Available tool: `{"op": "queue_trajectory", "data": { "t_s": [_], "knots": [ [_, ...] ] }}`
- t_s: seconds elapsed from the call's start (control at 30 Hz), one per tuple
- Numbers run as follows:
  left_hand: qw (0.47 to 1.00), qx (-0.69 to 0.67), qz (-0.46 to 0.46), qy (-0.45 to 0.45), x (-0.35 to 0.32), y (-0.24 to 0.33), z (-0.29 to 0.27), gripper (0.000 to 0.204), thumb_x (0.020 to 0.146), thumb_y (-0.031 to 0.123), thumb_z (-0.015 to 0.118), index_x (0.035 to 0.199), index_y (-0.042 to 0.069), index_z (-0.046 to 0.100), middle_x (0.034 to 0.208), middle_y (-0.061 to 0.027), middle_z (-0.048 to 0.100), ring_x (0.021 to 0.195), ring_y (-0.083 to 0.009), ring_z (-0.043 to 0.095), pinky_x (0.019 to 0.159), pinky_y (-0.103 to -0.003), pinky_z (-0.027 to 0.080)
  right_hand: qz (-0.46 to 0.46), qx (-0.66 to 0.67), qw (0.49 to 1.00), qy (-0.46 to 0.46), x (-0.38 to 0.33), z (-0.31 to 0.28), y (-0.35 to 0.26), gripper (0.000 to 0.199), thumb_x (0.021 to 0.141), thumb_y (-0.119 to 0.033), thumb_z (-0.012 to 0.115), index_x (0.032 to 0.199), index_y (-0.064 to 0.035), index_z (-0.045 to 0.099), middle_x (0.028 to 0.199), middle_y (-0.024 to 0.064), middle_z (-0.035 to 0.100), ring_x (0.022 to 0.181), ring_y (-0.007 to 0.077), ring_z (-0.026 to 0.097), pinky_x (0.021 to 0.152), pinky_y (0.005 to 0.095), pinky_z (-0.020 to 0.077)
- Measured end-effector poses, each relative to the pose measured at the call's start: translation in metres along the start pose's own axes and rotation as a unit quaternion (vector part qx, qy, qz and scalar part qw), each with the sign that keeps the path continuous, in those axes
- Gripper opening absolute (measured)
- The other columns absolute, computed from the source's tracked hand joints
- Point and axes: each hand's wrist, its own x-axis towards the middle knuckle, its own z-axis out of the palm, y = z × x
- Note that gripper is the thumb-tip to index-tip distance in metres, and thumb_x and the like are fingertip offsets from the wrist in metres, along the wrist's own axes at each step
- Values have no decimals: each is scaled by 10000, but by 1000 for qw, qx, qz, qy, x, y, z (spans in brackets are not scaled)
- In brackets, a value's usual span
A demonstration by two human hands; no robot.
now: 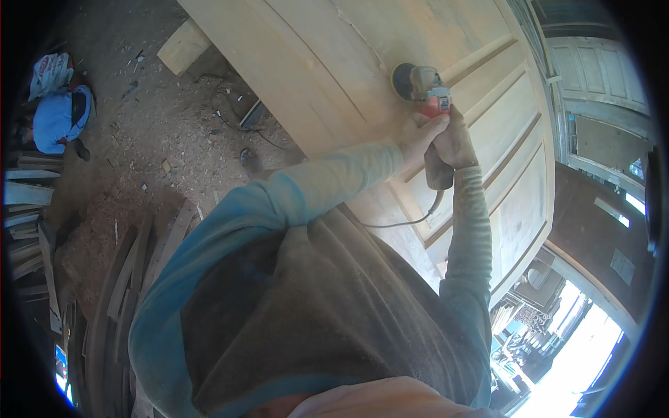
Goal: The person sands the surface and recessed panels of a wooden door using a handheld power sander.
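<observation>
Sander point(433, 103), well in from the left edge of the panelled door point(286, 76), probably wants its disc point(401, 82) level and moving; left hand point(417, 139) and right hand point(458, 143) both grip its body, ideally pressing lightly.

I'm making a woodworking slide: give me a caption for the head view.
Left hand and right hand hold a corded sander at a panelled wooden door.
</observation>
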Motion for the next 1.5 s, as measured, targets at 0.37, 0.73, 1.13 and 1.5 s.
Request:
{"op": "queue_trajectory", "data": {
  "t_s": [0.37,0.73,1.13,1.5],
  "knots": [
    [996,-76,33,24,-45,4,-5,509,1009,511,663,1192,35,658,1171,-91,686,1072,-137,637,928,-338,512,-78,-122,987,-70,-26,21,-35,586,860,-276,802,1290,50,572,1148,187,719,1017,281,719,885,406,570],
    [992,-86,93,-10,-28,22,-50,416,1065,404,623,1279,48,650,1224,-51,696,1137,-136,671,997,-343,532,-85,-64,992,-64,12,45,-41,540,892,-317,782,1245,44,590,1084,226,710,1009,328,715,851,415,564],
    [992,-85,92,17,-44,31,-32,431,1075,329,616,1379,27,577,1332,-101,651,1251,-189,627,1073,-382,499,7,18,995,-97,8,42,-40,528,888,-283,808,1234,46,580,1128,179,712,1034,246,693,876,400,554],
    [999,-21,-10,-24,-58,-20,-29,398,1066,357,625,1294,32,600,1244,-72,667,1152,-151,638,1033,-371,502,-68,-14,995,-65,-37,39,-25,495,871,-198,804,1269,-6,581,1007,111,706,866,204,690,725,368,585]
  ]
}}
